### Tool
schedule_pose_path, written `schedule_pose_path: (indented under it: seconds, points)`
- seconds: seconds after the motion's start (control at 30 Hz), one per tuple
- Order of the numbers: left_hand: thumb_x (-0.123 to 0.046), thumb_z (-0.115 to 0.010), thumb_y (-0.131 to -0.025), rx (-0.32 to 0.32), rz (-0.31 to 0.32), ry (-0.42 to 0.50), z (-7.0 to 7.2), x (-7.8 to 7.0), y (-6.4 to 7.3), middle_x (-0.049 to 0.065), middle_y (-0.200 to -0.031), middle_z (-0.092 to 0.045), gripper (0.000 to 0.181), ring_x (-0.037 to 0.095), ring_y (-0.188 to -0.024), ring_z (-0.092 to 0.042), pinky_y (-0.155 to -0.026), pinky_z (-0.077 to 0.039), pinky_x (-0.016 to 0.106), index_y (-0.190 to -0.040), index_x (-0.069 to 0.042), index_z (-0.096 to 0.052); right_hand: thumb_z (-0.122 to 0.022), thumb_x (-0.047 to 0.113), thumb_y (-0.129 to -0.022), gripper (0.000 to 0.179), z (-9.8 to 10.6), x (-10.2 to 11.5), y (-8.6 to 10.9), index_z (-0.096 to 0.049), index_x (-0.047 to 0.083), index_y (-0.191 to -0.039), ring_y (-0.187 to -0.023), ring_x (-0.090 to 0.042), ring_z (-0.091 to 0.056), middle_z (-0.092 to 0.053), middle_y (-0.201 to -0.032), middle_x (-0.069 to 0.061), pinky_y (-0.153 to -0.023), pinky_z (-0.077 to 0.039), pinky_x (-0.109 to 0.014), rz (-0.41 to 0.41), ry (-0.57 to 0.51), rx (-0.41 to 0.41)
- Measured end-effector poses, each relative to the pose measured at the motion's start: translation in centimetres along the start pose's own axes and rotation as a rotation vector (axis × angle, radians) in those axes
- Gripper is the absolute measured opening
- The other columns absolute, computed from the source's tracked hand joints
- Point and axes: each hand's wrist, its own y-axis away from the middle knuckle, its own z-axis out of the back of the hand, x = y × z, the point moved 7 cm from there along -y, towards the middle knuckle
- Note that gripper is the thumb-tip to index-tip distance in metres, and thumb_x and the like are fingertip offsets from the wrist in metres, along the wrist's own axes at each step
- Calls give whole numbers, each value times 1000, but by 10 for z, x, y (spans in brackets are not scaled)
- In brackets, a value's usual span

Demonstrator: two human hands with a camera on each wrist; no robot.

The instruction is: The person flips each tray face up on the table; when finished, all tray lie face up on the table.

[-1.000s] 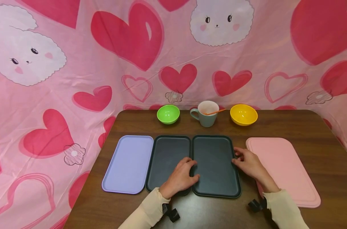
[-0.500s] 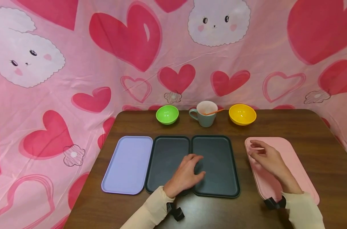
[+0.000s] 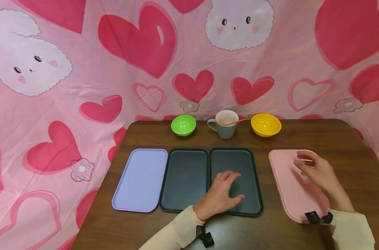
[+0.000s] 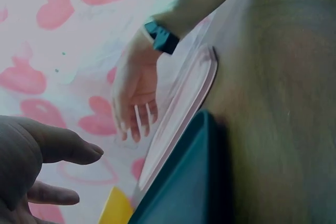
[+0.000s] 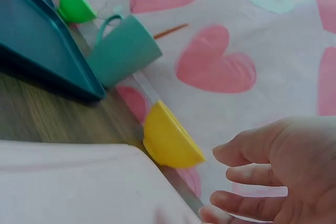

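Over the right-hand dark tray [image 3: 231, 159] hovers my left hand [image 3: 219, 196], thumb and fingers spread apart with nothing between them. My right hand [image 3: 322, 175] hangs above the pink tray [image 3: 289, 184], its fingers loosely bent and holding nothing. In the left wrist view, the pink tray's edge [image 4: 181, 100] looks layered, as if stacked. Beside the right-hand dark tray lies a second dark tray [image 3: 183, 178], their long sides nearly touching. A lavender tray [image 3: 140, 180] is at the left end of the row.
Along the table's back edge stand a green bowl [image 3: 183, 125], a grey-blue mug [image 3: 225, 131] with an orange stick [image 3: 236, 122] in it, and a yellow bowl [image 3: 265, 125]. Behind them hangs a pink heart-patterned cloth [image 3: 189, 52]. A gap of bare table separates the dark and pink trays.
My right hand has moved right, from the right-hand dark tray's edge to above the pink tray. My left hand has shifted right across that dark tray. The trays look unmoved.
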Motion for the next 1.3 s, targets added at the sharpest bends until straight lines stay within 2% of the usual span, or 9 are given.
schedule_pose_path:
  seconds: [0.13, 0.5, 0.73, 0.93, 1.0, 1.07, 1.17, 1.27, 1.3]
  points:
    - [-36, -74, -88, 14, -41, -57, -12, -13, -6, 5, -137, -58, 58, 20, -123, -53, -102, -46, 34, -139, -16, -55, -64, 25, -98, 53, 7, -11, -2, -48, -8, -136, -83, 29, -48, -45, -97, 47, -63, -51, -10, -12, -24, -2]
    - [-47, -71, -89, 90, -70, -178, -43, -43, -23, 1, -141, -54, 61, 16, -122, -51, -98, -44, 27, -142, -25, -51, -60, 35, -99, 60, 24, -34, -4, -45, -6, -140, -79, 22, -45, -43, -94, 43, -65, -48, -8, -113, -2, -6]
    - [-54, -70, -87, 111, -80, -244, -60, -61, -32, -9, -133, -54, 64, 11, -122, -44, -91, -36, 21, -143, -30, -49, -60, 39, -99, 59, 36, -46, -4, -47, -1, -139, -82, 21, -39, -42, -91, 44, -66, -37, -7, -153, 32, -46]
    - [-57, -70, -85, 140, -103, -309, -75, -72, -39, -12, -128, -56, 66, 11, -121, -45, -88, -35, 21, -142, -31, -49, -61, 41, -98, 62, 38, -55, -6, -46, -2, -140, -82, 22, -38, -43, -90, 42, -67, -35, -8, -169, 40, -41]
    - [-57, -71, -85, 142, -103, -326, -78, -74, -40, -12, -127, -56, 65, 11, -120, -45, -87, -34, 20, -141, -31, -49, -59, 42, -98, 65, 39, -58, -7, -44, -3, -142, -82, 21, -36, -57, -99, 26, -66, -34, -9, -186, 59, -25]
    - [-58, -71, -84, 148, -95, -340, -82, -76, -42, -13, -126, -57, 66, 10, -120, -45, -86, -33, 20, -141, -32, -48, -57, 44, -99, 69, 39, -62, -7, -40, -4, -145, -86, 14, -41, -64, -118, 1, -64, -35, -10, -213, 78, -1]
    - [-59, -71, -84, 165, -77, -354, -86, -79, -44, -14, -123, -56, 66, 10, -118, -42, -85, -30, 21, -140, -34, -48, -53, 44, -101, 72, 40, -68, -8, -35, -6, -149, -99, -14, -53, -44, -141, -34, -62, -37, -9, -253, 99, 37]
    - [-60, -72, -82, 176, -72, -375, -92, -82, -45, -15, -114, -57, 61, 10, -112, -41, -81, -25, 24, -134, -35, -50, -51, 42, -102, 73, 41, -72, -9, -30, -9, -150, -111, -48, -46, -37, -144, -41, -59, -39, -9, -267, 111, 70]
    - [-60, -72, -81, 180, -68, -382, -94, -83, -45, -15, -111, -57, 60, 10, -110, -40, -81, -23, 25, -132, -36, -51, -51, 41, -102, 72, 41, -72, -10, -30, -10, -149, -113, -52, -44, -37, -143, -42, -59, -39, -9, -261, 117, 73]
